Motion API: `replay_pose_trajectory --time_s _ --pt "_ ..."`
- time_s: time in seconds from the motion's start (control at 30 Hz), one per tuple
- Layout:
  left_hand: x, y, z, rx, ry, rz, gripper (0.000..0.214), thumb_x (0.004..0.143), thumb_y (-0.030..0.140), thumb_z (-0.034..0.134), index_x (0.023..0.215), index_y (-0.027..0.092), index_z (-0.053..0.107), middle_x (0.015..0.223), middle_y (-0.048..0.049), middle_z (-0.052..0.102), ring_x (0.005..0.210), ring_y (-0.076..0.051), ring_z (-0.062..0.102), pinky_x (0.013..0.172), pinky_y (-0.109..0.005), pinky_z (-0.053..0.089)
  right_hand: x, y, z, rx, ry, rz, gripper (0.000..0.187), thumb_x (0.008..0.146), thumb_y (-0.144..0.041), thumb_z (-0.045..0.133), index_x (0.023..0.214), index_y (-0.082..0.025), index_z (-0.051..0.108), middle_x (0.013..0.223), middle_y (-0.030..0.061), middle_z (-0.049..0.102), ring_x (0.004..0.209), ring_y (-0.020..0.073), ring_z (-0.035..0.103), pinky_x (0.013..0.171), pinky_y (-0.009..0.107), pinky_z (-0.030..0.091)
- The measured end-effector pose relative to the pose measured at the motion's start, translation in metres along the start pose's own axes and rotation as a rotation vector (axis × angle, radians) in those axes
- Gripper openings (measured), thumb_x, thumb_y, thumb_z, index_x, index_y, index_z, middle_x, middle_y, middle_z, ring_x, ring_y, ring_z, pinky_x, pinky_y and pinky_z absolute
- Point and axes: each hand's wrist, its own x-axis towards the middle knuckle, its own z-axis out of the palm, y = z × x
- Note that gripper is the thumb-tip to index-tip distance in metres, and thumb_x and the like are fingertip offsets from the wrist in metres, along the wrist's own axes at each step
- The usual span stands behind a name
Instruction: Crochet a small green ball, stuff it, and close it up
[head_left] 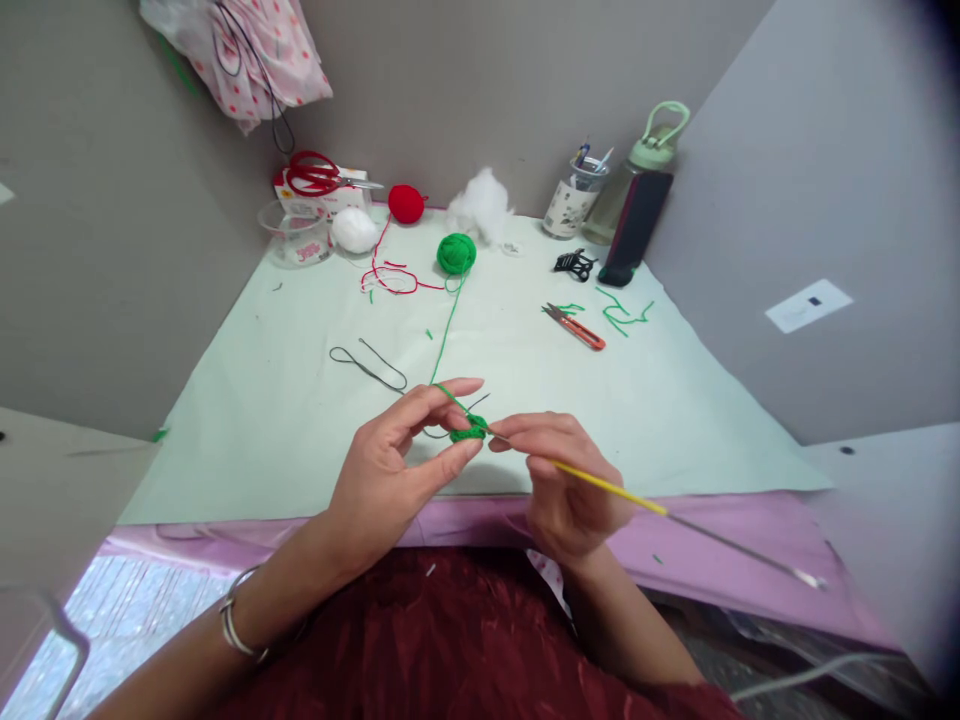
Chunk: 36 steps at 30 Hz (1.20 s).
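Low in the middle of the frame, your left hand [390, 470] pinches a small green crochet piece [469, 432] just above the near edge of the pale green surface [675, 400], fingers [442, 392] closed on it with the working strand [448, 330] draped over the top one. Your right hand [566, 490] is closed around the yellow-handled crochet hook [615, 490], its tip buried in the piece and its metal tail pointing to the lower right. The work looks to be at an early stage: the piece is no more than a tiny clump, a few rounds at most, and the green yarn ball [456, 253] that feeds it sits plump and well wound farther up the surface. The red yarn ball [406, 203], the white ball [354, 230] and the tuft of stuffing [482, 203] wait along the back wall, apart from your hands. Cut green scraps lie by the orange snips [576, 327] at centre right.
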Motion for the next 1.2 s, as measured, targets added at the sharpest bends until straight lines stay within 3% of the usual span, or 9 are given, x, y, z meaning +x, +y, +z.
replay_pose_trajectory --time_s 0.2,0.33,0.43,0.6,0.7,0.83,0.93,1.07,1.2 --pt "-0.001 -0.004 0.004 -0.09 0.0 -0.024 0.041 0.083 0.022 0.084 0.123 0.028 0.077 0.087 0.0008 0.068 0.096 -0.018 0.066 0.104 -0.033 0.047 -0.006 0.004 0.002 -0.057 -0.006 -0.018 0.032 0.101 -0.016 0.059 0.125 -0.032 0.072 0.101 0.0048 0.079 0.089 0.0211 0.076 0.068 0.036 0.063" --pt "0.001 -0.008 0.006 -0.431 -0.11 -0.297 0.054 0.082 0.027 0.085 0.135 0.026 0.071 0.086 0.0023 0.066 0.084 -0.013 0.062 0.087 -0.026 0.051 -0.015 0.009 0.005 -0.266 -0.036 -0.112 0.049 0.089 -0.006 0.072 0.127 -0.037 0.074 0.107 0.0039 0.077 0.094 0.0218 0.074 0.074 0.034 0.063" --pt "0.007 -0.009 0.002 -0.609 -0.166 -0.451 0.047 0.082 0.028 0.083 0.128 0.021 0.075 0.091 -0.0017 0.07 0.085 -0.013 0.062 0.087 -0.027 0.05 -0.01 0.006 0.007 -0.167 -0.009 -0.061 0.039 0.095 -0.011 0.066 0.124 -0.035 0.075 0.103 0.0038 0.077 0.092 0.0218 0.074 0.075 0.036 0.063" --pt "0.011 -0.005 -0.004 -0.556 -0.125 -0.359 0.039 0.08 0.025 0.083 0.12 0.021 0.08 0.087 -0.0003 0.068 0.082 -0.012 0.058 0.085 -0.026 0.048 0.008 -0.002 0.007 0.213 0.149 0.329 0.018 0.103 -0.025 0.058 0.1 -0.025 0.076 0.086 0.0036 0.074 0.068 0.0163 0.067 0.063 0.034 0.058" --pt "0.008 -0.005 -0.001 -0.499 -0.189 -0.318 0.039 0.082 0.026 0.082 0.12 0.023 0.08 0.092 -0.002 0.071 0.087 -0.015 0.062 0.089 -0.03 0.048 0.011 -0.002 0.009 0.343 0.119 0.405 0.017 0.102 -0.031 0.062 0.096 -0.025 0.076 0.089 0.0042 0.075 0.075 0.017 0.069 0.064 0.033 0.058" --pt "0.006 -0.01 0.003 -0.401 -0.156 -0.247 0.039 0.085 0.027 0.082 0.123 0.027 0.078 0.097 -0.0014 0.073 0.096 -0.017 0.065 0.096 -0.031 0.048 0.006 0.0 0.014 0.288 0.075 0.392 0.017 0.102 -0.024 0.06 0.103 -0.026 0.078 0.093 0.0036 0.077 0.08 0.0171 0.07 0.069 0.033 0.059" --pt "0.006 -0.013 0.005 -0.395 -0.107 -0.227 0.047 0.081 0.024 0.086 0.126 0.03 0.076 0.091 0.002 0.069 0.093 -0.013 0.064 0.092 -0.026 0.049 0.0 -0.002 0.014 0.09 0.043 0.222 0.025 0.099 -0.015 0.063 0.111 -0.03 0.078 0.1 0.0041 0.077 0.087 0.018 0.071 0.073 0.034 0.06" --pt "0.008 -0.014 0.005 -0.606 -0.184 -0.384 0.042 0.082 0.028 0.085 0.123 0.024 0.078 0.095 -0.0012 0.071 0.089 -0.013 0.064 0.087 -0.025 0.052 -0.003 -0.003 0.012 -0.132 0.015 0.019 0.033 0.093 -0.01 0.07 0.115 -0.033 0.079 0.108 0.0057 0.077 0.095 0.0206 0.072 0.075 0.036 0.06" --pt "0.011 -0.014 0.002 -0.721 -0.195 -0.43 0.031 0.085 0.026 0.081 0.114 0.019 0.082 0.088 -0.001 0.071 0.079 -0.009 0.062 0.083 -0.022 0.052 0.004 0.0 0.01 0.15 0.164 0.282 0.021 0.101 -0.019 0.061 0.107 -0.028 0.079 0.089 0.0035 0.075 0.072 0.0159 0.068 0.065 0.033 0.057"
